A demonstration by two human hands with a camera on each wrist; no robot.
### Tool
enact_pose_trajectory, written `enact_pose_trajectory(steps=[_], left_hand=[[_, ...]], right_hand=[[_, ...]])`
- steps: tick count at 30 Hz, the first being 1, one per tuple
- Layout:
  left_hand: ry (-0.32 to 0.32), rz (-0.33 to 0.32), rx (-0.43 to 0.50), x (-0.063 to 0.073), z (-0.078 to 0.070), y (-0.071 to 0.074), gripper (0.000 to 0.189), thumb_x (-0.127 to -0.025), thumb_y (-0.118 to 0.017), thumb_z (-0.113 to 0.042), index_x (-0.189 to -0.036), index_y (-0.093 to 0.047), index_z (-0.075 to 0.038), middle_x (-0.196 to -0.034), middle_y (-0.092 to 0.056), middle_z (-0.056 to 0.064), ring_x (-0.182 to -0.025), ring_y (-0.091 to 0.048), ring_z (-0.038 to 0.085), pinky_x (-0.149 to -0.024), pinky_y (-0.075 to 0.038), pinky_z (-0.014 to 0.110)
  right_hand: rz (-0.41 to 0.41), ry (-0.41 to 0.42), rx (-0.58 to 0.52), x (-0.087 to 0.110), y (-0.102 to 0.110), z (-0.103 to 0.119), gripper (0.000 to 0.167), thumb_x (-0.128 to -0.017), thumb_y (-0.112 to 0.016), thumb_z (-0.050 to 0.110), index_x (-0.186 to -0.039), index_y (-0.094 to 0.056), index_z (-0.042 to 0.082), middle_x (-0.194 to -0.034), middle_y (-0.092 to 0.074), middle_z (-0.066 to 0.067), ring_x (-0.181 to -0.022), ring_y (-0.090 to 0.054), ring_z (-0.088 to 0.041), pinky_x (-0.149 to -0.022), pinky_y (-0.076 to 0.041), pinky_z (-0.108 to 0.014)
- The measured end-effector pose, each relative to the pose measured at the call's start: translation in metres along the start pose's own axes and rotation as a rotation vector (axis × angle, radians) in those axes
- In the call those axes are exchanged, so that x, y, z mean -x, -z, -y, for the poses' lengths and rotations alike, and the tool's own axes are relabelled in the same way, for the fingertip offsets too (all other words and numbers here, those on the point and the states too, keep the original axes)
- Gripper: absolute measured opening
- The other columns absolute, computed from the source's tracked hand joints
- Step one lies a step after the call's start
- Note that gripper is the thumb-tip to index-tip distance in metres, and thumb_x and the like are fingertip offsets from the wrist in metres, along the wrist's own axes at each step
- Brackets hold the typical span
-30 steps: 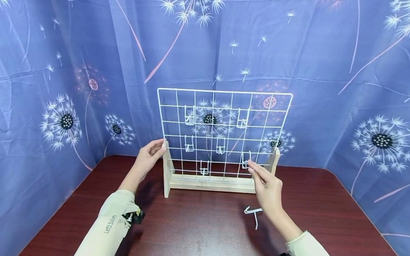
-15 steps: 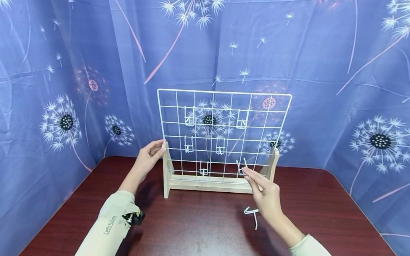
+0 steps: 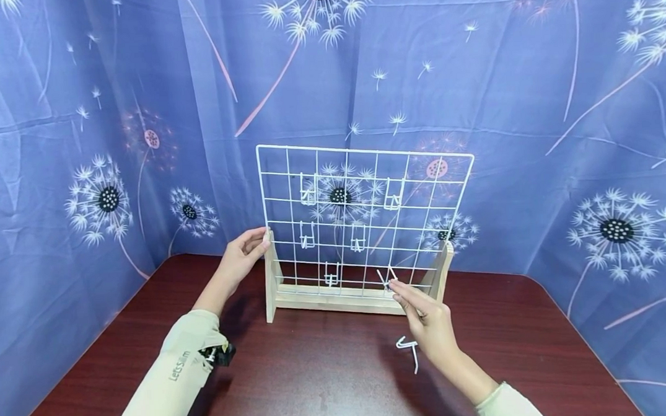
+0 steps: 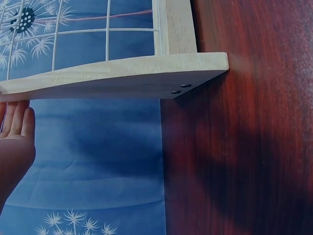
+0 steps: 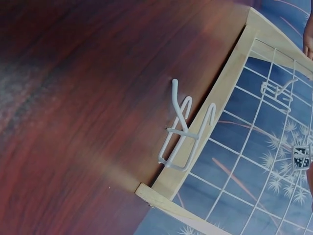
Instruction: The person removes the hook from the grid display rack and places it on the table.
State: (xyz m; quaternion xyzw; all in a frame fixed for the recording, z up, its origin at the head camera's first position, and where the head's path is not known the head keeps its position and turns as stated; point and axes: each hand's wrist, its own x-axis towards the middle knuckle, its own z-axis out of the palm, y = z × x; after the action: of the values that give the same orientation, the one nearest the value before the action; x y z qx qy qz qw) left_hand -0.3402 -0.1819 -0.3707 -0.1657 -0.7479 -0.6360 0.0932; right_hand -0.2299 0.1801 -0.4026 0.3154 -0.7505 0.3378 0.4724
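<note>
A pale sleeve [image 3: 164,383] at the left runs off the lower edge of the head view. The left grip [image 3: 242,249] has its fingertips at the top of the wooden left upright [image 3: 271,279]; the left wrist view cuts it off, so I cannot tell whether it clasps the wood or only rests there. Next stands the wire grid [image 3: 343,225] above a wooden bar [image 3: 326,301], carrying five hung hooks [image 3: 307,202], their thin wires hard to separate from the patterned curtain [image 3: 220,169]. Farther right, the right grip [image 3: 434,324] pinches a white hook [image 3: 387,284] before the grid's lower right part; fingertips partly hide it, and whether it touches the grid is unclear. Near it, a loose hook [image 3: 407,344] lies on the tabletop [image 3: 318,370]. The right upright [image 3: 444,265] is partly covered by the right grip. Which hook looms large in the right wrist view is hard to tell.
</note>
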Motion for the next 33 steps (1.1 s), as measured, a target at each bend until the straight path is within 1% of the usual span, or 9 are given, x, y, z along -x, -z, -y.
enact_pose_trajectory(steps=[3, 5, 11, 14, 22, 26, 28, 30, 33], left_hand=[[0.004, 0.001, 0.008, 0.001, -0.004, 0.0, 0.045, -0.097, -0.058, -0.009, -0.137, -0.046, 0.006, -0.133, -0.052, 0.027, -0.101, -0.054, -0.002, -0.087, -0.044, 0.011], [0.002, 0.002, 0.0, 0.004, -0.011, -0.001, 0.044, -0.096, -0.058, -0.007, -0.137, -0.046, 0.008, -0.132, -0.052, 0.029, -0.101, -0.054, -0.001, -0.086, -0.044, 0.01], [0.006, 0.001, -0.053, 0.012, -0.029, -0.006, 0.043, -0.097, -0.056, -0.004, -0.135, -0.045, 0.011, -0.131, -0.052, 0.031, -0.106, -0.054, 0.008, -0.084, -0.043, 0.01], [0.013, 0.002, -0.046, 0.01, -0.026, -0.006, 0.043, -0.097, -0.056, -0.004, -0.136, -0.045, 0.01, -0.13, -0.053, 0.031, -0.107, -0.054, 0.011, -0.084, -0.044, 0.01], [0.013, 0.0, -0.023, 0.0, -0.001, 0.0, 0.045, -0.097, -0.059, -0.013, -0.138, -0.047, 0.002, -0.132, -0.054, 0.024, -0.11, -0.054, 0.011, -0.087, -0.045, 0.012], [0.001, 0.0, -0.027, -0.001, 0.001, 0.0, 0.046, -0.097, -0.059, -0.015, -0.138, -0.047, 0.002, -0.132, -0.055, 0.024, -0.113, -0.054, 0.016, -0.087, -0.045, 0.013], [0.0, 0.001, -0.024, -0.001, 0.001, 0.0, 0.046, -0.097, -0.059, -0.015, -0.138, -0.047, 0.001, -0.132, -0.055, 0.024, -0.114, -0.054, 0.017, -0.087, -0.045, 0.013], [0.003, 0.001, -0.027, -0.001, 0.0, 0.0, 0.046, -0.097, -0.059, -0.015, -0.138, -0.047, 0.002, -0.132, -0.054, 0.024, -0.115, -0.054, 0.018, -0.088, -0.045, 0.013], [0.006, 0.0, -0.031, 0.0, 0.0, 0.0, 0.046, -0.097, -0.059, -0.015, -0.139, -0.046, 0.002, -0.132, -0.054, 0.024, -0.117, -0.053, 0.022, -0.088, -0.044, 0.012]], right_hand=[[0.018, 0.015, -0.014, 0.002, 0.0, 0.0, 0.037, -0.07, -0.072, -0.016, -0.105, -0.073, -0.002, -0.105, -0.071, -0.013, -0.092, -0.069, -0.029, -0.091, -0.047, -0.016], [0.031, 0.021, -0.025, 0.003, 0.0, 0.001, 0.036, -0.072, -0.072, -0.015, -0.105, -0.072, -0.002, -0.105, -0.071, -0.014, -0.092, -0.069, -0.028, -0.09, -0.047, -0.016], [0.101, 0.015, -0.043, 0.01, 0.001, 0.0, 0.035, -0.075, -0.069, -0.014, -0.108, -0.071, -0.001, -0.105, -0.07, -0.018, -0.096, -0.068, -0.026, -0.091, -0.046, -0.016], [0.145, 0.012, -0.04, 0.014, 0.001, -0.002, 0.036, -0.076, -0.068, -0.013, -0.109, -0.071, -0.001, -0.105, -0.07, -0.018, -0.097, -0.068, -0.027, -0.093, -0.045, -0.015], [0.22, 0.03, -0.027, 0.019, 0.002, -0.003, 0.036, -0.078, -0.066, -0.012, -0.112, -0.069, -0.002, -0.108, -0.069, -0.017, -0.097, -0.067, -0.03, -0.092, -0.046, -0.016], [0.237, 0.064, -0.026, 0.02, 0.002, -0.003, 0.022, -0.093, -0.061, 0.005, -0.112, -0.069, -0.002, -0.109, -0.069, -0.018, -0.098, -0.067, -0.031, -0.094, -0.045, -0.018], [0.244, 0.078, -0.027, 0.021, 0.002, -0.004, 0.027, -0.099, -0.053, 0.015, -0.113, -0.069, -0.002, -0.109, -0.069, -0.018, -0.098, -0.067, -0.031, -0.095, -0.044, -0.018], [0.244, 0.095, -0.027, 0.022, 0.002, -0.004, 0.034, -0.102, -0.046, 0.021, -0.112, -0.069, -0.002, -0.108, -0.069, -0.018, -0.097, -0.067, -0.032, -0.096, -0.043, -0.018], [0.255, 0.106, -0.024, 0.023, 0.002, -0.003, 0.036, -0.102, -0.045, 0.023, -0.111, -0.069, -0.003, -0.107, -0.07, -0.018, -0.096, -0.067, -0.032, -0.097, -0.042, -0.018]])
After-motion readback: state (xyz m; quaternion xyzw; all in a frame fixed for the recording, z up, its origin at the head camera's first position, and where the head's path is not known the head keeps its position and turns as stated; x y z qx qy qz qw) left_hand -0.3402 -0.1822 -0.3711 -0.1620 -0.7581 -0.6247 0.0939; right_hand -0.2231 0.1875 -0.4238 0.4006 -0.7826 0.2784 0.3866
